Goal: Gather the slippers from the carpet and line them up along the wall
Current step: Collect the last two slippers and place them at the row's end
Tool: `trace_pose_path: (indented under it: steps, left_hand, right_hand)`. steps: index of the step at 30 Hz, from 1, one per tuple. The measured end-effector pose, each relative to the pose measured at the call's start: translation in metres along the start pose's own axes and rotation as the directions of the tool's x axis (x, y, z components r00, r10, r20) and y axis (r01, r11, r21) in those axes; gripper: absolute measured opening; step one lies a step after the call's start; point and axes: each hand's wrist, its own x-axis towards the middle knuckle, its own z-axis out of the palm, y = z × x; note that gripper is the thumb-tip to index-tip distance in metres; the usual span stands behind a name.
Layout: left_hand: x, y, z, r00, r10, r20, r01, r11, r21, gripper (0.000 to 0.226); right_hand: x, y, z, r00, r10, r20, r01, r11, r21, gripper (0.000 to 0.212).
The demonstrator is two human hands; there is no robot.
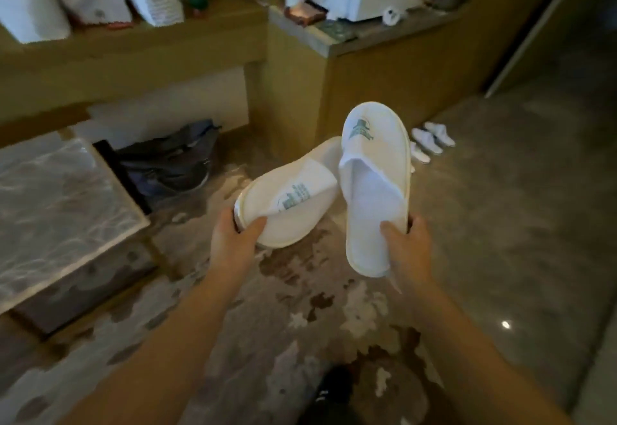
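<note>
I hold two white hotel slippers with green logos in the air above the patterned carpet (300,318). My left hand (233,241) grips one slipper (293,201) at its toe end, so it lies sideways. My right hand (405,247) grips the heel of the other slipper (374,177), which points away from me with its toe up. Farther off, several white slippers (430,139) lie in a row on the stone floor beside the wooden cabinet wall (384,90).
A marble-topped table (56,211) stands at the left. A dark bag (167,161) sits under the wooden shelf. Paper bags and bottles fill the shelf above. Polished stone floor (517,207) stretches to the right. A dark shoe (334,388) shows at the bottom.
</note>
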Motion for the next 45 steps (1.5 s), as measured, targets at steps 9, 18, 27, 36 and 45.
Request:
trace_pose_path:
  steps: [9,18,27,36,45]
  left_hand:
    - [0.023,0.088,0.26,0.917,0.038,0.398,0.006,0.994,-0.11,0.033]
    - [0.096,0.131,0.474,0.849,0.056,0.526,-0.015,0.996,-0.083,0.032]
    - [0.216,0.22,0.7,0.778,0.02,0.628,0.031,0.997,-0.071,0.026]
    - [0.271,0.285,0.936,0.734,0.031,0.679,0.042,0.995,-0.092,0.019]
    - [0.323,0.355,1.164,0.849,0.007,0.529,0.054,0.994,-0.099,0.03]
  right_hand:
    - [0.159,-0.002,-0.172,0.945,0.016,-0.327,0.0,0.999,0.05,0.03]
    - [0.346,0.013,-0.235,0.861,0.121,-0.494,-0.059,0.988,0.14,0.029]
    - [0.57,-0.03,-0.302,0.79,0.19,-0.583,-0.13,0.981,0.144,0.031]
    - [0.784,-0.039,-0.41,0.75,0.186,-0.635,-0.111,0.981,0.157,0.024]
    - [1.036,-0.077,-0.519,0.856,0.15,-0.495,-0.127,0.989,0.081,0.022]
